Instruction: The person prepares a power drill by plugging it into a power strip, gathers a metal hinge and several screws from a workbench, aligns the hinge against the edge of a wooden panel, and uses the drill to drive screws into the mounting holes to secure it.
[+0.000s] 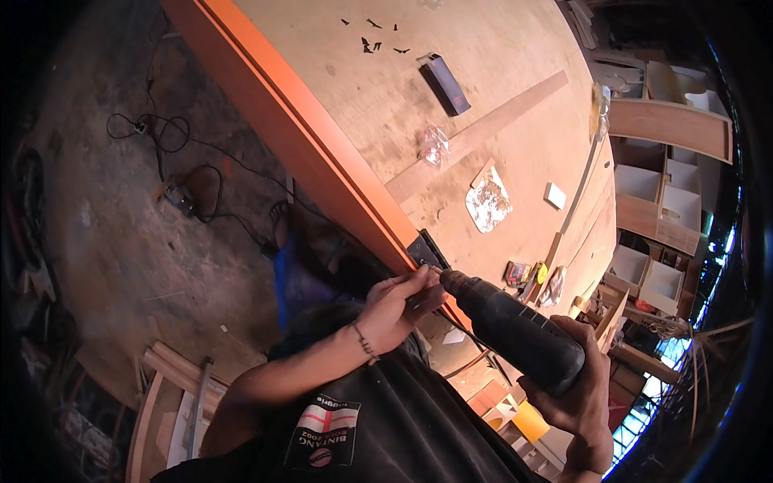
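My right hand (581,390) is wrapped round the grip of a black power drill (515,326), which points up and to the left. The drill's tip meets a dark metal hinge (420,249) at the edge of a long orange board (322,137). Beside that tip, the thumb and fingers of my left hand (393,307) are pressed together against the board's edge. Whatever they pinch is too small or hidden to make out. A beaded bracelet (364,344) circles my left wrist.
On the wooden worktop (322,72) lie a dark narrow box (444,84), a clear plastic bag (435,146), a small white block (555,196) and a yellow tape measure (540,272). A corded tool (179,196) and its looping cable lie on the floor at left. Wooden cabinets (644,185) stand at right.
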Demonstrator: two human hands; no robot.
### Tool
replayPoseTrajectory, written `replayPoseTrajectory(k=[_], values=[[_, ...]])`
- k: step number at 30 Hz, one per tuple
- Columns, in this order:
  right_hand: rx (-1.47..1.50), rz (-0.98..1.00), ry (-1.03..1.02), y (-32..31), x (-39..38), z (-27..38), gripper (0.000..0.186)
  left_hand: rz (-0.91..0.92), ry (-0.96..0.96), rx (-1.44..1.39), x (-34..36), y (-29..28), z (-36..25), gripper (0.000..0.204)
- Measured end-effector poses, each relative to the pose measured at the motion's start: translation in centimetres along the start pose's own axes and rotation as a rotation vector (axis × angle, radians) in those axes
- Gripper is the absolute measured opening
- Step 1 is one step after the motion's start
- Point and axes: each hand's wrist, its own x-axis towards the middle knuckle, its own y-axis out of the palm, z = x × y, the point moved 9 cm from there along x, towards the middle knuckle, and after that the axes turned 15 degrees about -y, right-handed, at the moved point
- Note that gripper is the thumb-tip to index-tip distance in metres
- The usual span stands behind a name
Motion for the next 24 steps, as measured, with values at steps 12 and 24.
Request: replayPoseTrajectory(k=[12,24], values=[[-0.001,0.066,0.03,0.3,0.3,0.5,0.077,-0.214,1.355,2.232,-8.4,11.6,-10.8,0.072],[-0.082,0.044,-0.006,0.1,0.6,1.0,0.075,-0.189,1.167,2.416,-4.1,10.5,-9.6,0.047]])
